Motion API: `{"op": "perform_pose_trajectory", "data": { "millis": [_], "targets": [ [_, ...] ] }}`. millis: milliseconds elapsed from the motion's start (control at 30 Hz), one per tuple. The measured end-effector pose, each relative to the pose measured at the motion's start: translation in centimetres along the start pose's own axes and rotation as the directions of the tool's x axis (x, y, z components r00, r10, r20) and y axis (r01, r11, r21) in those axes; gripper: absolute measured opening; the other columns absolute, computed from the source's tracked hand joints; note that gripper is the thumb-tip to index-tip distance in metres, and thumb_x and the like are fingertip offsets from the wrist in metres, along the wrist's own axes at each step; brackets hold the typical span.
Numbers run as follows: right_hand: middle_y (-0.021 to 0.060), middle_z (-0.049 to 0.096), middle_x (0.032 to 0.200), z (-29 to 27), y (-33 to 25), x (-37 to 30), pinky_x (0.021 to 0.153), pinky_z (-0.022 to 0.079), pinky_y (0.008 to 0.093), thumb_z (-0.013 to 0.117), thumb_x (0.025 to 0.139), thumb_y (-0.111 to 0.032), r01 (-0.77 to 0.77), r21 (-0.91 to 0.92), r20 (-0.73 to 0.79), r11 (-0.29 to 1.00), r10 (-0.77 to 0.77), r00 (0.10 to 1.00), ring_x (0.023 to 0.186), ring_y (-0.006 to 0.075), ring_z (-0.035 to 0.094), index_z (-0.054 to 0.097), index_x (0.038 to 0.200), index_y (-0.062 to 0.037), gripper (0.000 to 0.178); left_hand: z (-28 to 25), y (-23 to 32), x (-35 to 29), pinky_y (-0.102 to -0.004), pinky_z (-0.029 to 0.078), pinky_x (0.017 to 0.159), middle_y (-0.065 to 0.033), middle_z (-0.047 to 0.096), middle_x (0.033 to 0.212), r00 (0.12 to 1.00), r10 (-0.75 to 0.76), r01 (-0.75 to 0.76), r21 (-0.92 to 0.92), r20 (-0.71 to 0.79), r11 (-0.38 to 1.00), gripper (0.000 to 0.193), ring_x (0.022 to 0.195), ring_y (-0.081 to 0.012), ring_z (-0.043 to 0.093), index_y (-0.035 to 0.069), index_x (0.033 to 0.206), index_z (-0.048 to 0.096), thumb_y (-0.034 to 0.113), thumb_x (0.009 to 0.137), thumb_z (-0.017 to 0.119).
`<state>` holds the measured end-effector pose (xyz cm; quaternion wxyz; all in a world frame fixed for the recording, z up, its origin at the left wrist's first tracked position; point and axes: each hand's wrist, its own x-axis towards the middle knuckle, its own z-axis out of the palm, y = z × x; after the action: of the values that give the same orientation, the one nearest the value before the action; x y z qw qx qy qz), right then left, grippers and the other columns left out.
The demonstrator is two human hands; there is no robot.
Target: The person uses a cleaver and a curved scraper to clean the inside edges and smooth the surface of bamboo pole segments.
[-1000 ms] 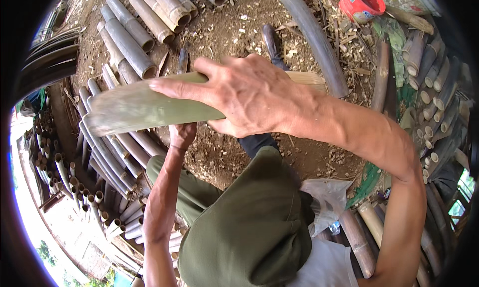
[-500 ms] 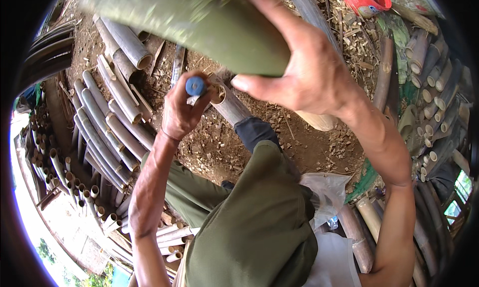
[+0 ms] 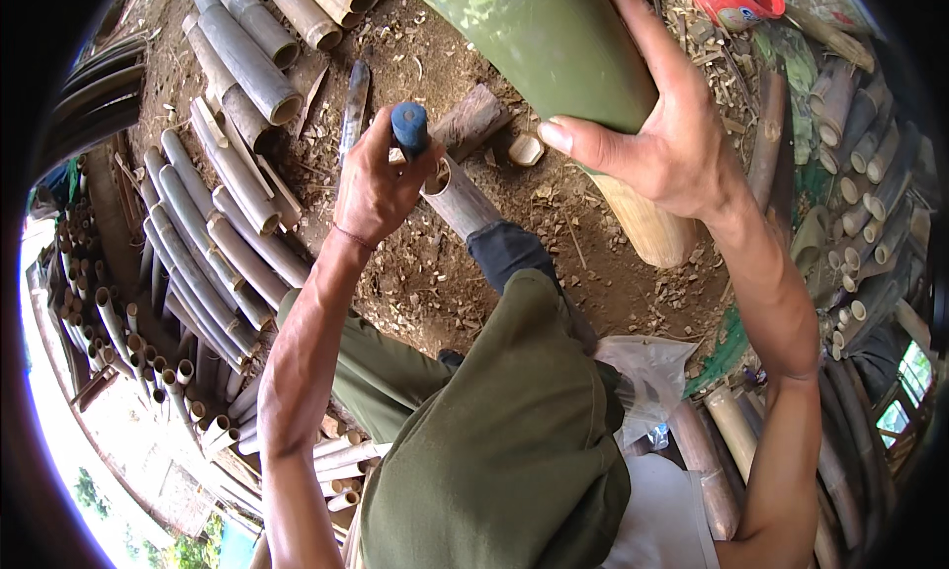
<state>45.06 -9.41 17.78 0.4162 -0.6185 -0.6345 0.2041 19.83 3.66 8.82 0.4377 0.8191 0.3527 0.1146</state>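
Observation:
My left hand (image 3: 381, 181) is closed round a tool with a blue, round-ended handle (image 3: 409, 127); its working end is hidden. That hand is just beside the open mouth of a bamboo tube (image 3: 465, 205), whose near end meets dark cloth (image 3: 509, 255) by my knee. My right hand (image 3: 657, 139) grips the near end of a thick, smooth green piece (image 3: 554, 50), mottled paler on top and running out of view at the upper edge. What kind of thing it is I cannot tell. Below this hand shows a pale rounded piece of wood (image 3: 647, 223), partly covered.
Bamboo tubes (image 3: 222, 243) lie in rows on the left, with more stacked (image 3: 860, 164) on the right. A short log (image 3: 474, 119) and a cut chunk (image 3: 526, 150) lie ahead among wood chips. A red bucket (image 3: 736, 0) stands far right; a clear plastic bag (image 3: 647, 366) is beside my leg.
My right hand has moved right with the green piece, uncovering the short log and cut chunk. The blue handle now tilts, showing more of its side; my left hand has shifted slightly.

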Motion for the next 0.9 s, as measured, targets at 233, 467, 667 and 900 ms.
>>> {"op": "perform_pose_trajectory", "data": {
  "millis": [233, 467, 667, 900],
  "targets": [
    [0.0209, 0.056, 0.129, 4.9, 1.7, -1.1, 0.095, 0.053, 0.0396, 0.077, 0.075, -0.019, 0.056, 0.129, 0.026, 0.990, -0.060, 0.998, 0.113, 0.0315, 0.061, 0.026, 0.154, -0.0111, 0.094, 0.3, -0.9, 0.5, -0.0376, 0.057, 0.066, -0.0132, 0.068, 0.089, 0.994, 0.065, -0.067, -0.020, -0.085, 0.998, 0.028, 0.076, -0.0257, 0.070, 0.004, 0.108, 0.057, 0.016, 0.088, 0.072],
    [0.0150, 0.060, 0.097, 7.1, 0.9, -0.3, 0.058, 0.063, 0.0353, 0.084, 0.070, -0.027, 0.171, -0.033, 0.126, 0.985, -0.166, 0.978, 0.072, 0.0248, 0.066, 0.029, 0.153, -0.0297, 0.100, -1.5, -3.9, -2.2, -0.0441, 0.055, 0.079, -0.0189, 0.069, 0.102, 0.955, 0.295, -0.272, 0.305, -0.032, 0.913, 0.027, 0.090, -0.0353, 0.068, 0.002, 0.112, 0.064, 0.014, 0.088, 0.067],
    [0.0124, 0.058, 0.096, 7.4, -2.0, 2.0, 0.054, 0.062, 0.0342, 0.084, 0.071, -0.029, 0.307, -0.021, 0.160, 0.951, -0.300, 0.940, 0.071, 0.0241, 0.068, 0.031, 0.150, -0.0371, 0.096, -0.3, -8.4, -7.0, -0.0435, 0.052, 0.078, -0.0146, 0.069, 0.098, 0.945, 0.319, -0.228, 0.565, -0.067, 0.793, 0.023, 0.090, -0.0317, 0.065, 0.003, 0.105, 0.067, 0.012, 0.084, 0.069],
    [0.0230, 0.059, 0.121, 8.8, 0.2, 2.6, 0.057, 0.061, 0.0324, 0.079, 0.076, -0.027, 0.127, 0.035, 0.244, 0.991, -0.132, 0.961, 0.077, 0.0263, 0.069, 0.032, 0.152, -0.0332, 0.090, 4.8, -2.8, -7.6, -0.0350, 0.051, 0.085, -0.0124, 0.065, 0.112, 0.981, -0.032, 0.018, -0.072, -0.189, 0.997, 0.024, 0.104, -0.0213, 0.060, 0.005, 0.104, 0.064, -0.005, 0.082, 0.063]
  ]
}}
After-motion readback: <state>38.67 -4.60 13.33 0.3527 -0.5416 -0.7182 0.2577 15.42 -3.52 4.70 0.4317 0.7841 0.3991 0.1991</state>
